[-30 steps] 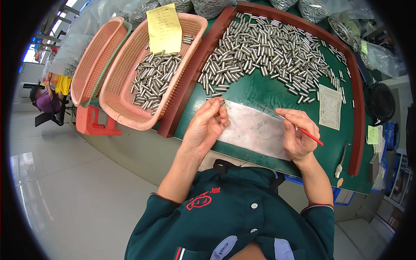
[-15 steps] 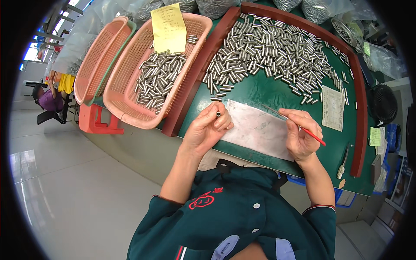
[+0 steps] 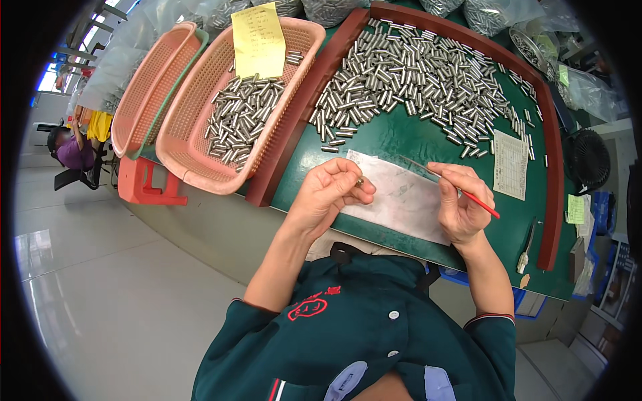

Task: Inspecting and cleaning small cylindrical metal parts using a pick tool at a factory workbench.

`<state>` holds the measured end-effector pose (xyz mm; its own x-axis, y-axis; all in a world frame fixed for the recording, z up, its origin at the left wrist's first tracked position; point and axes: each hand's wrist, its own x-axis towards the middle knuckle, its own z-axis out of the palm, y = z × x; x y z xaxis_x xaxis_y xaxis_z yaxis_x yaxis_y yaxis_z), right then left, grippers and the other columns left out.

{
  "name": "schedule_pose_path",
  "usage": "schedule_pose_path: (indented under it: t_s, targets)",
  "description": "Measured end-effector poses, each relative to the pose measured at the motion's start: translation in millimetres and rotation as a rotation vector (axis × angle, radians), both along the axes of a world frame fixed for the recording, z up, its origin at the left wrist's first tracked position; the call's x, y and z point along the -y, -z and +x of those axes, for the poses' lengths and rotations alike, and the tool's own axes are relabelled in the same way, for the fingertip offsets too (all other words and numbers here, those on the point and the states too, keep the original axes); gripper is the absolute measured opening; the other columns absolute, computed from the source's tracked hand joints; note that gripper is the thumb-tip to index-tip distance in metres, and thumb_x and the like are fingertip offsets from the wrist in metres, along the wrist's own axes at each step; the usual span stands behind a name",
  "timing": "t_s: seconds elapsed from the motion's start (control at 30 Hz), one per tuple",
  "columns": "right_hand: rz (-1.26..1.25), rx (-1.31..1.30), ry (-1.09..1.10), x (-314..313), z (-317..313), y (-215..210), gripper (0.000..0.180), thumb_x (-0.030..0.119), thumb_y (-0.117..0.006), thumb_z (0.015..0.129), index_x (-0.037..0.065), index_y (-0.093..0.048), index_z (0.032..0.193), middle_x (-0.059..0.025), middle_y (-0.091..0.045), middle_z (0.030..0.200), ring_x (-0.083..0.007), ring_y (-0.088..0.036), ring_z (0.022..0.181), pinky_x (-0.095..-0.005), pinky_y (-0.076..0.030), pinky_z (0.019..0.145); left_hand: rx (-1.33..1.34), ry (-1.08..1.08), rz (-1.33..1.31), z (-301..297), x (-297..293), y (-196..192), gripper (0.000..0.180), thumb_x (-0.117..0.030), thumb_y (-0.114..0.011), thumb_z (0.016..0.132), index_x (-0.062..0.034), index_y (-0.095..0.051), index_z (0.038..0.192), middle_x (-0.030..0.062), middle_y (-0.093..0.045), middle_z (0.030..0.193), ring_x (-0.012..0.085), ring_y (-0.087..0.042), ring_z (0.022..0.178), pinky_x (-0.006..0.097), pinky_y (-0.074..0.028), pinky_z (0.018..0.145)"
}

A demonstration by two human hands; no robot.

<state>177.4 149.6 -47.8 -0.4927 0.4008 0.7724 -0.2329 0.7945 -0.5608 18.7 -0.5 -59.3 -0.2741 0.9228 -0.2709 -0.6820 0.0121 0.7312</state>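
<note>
- my left hand [image 3: 328,197] curls over the near left end of the white sheet [image 3: 401,197], thumb and forefinger pressed together on one small metal pin [image 3: 360,181]; i judge it is raised there for a close look.
- my right hand [image 3: 461,200] pinches a thin red-handled pick [image 3: 468,195] like a pen, its fine tip lying toward the pin, the other fingers folded in.
- the sheet is flat, matte and pale, probably laid down so shiny parts show against it.
- the green tray mat [image 3: 401,140], with its raised dark red rim, keeps the loose pile of pins [image 3: 428,80] from rolling off on the far side.
- far left, a pink mesh basket [image 3: 200,160] holds more smooth, cylindrical pins under a yellow note [image 3: 257,40].
</note>
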Motion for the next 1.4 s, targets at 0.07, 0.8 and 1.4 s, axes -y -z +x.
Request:
schedule_pose_path:
  t_s: [0.07, 0.8, 1.4]
  targets:
    - [-0.001, -0.01, -0.001, 0, -1, 0, 0.015, -0.008, -0.061, 0.075, -0.002, -0.052, 0.084, -0.0159, -0.063, 0.073, -0.025, -0.065, 0.065, -0.0283, -0.051, 0.055, -0.026, -0.014, 0.045, 0, -1, 7, 0.012, -0.015, -0.056, 0.087, -0.0042, -0.055, 0.091, 0.0052, -0.058, 0.075, 0.0114, -0.054, 0.069, 0.024, -0.046, 0.067]
    - [0.004, -0.028, 0.002, 1, 2, -2, 0.015, -0.009, -0.062, 0.073, -0.002, -0.053, 0.083, -0.0163, -0.064, 0.073, -0.0255, -0.065, 0.066, -0.0285, -0.051, 0.055, -0.514, -0.059, -0.11, 21, -5, 0, 0.006, -0.008, -0.063, 0.079, -0.0021, -0.061, 0.082, -0.0072, -0.051, 0.065, -0.0027, -0.035, 0.052, 0.015, -0.025, 0.046]
    - [0.028, -0.049, 0.011, -1, 3, -6, 0.017, -0.008, -0.064, 0.07, -0.001, -0.053, 0.081, -0.0139, -0.063, 0.072, -0.0253, -0.065, 0.065, -0.0287, -0.051, 0.055, -0.96, -0.114, -0.139, 28, 1, -37, 0.008, -0.003, -0.06, 0.079, 0.0008, -0.061, 0.085, -0.0049, -0.052, 0.067, -0.0008, -0.034, 0.05, 0.017, -0.026, 0.044]
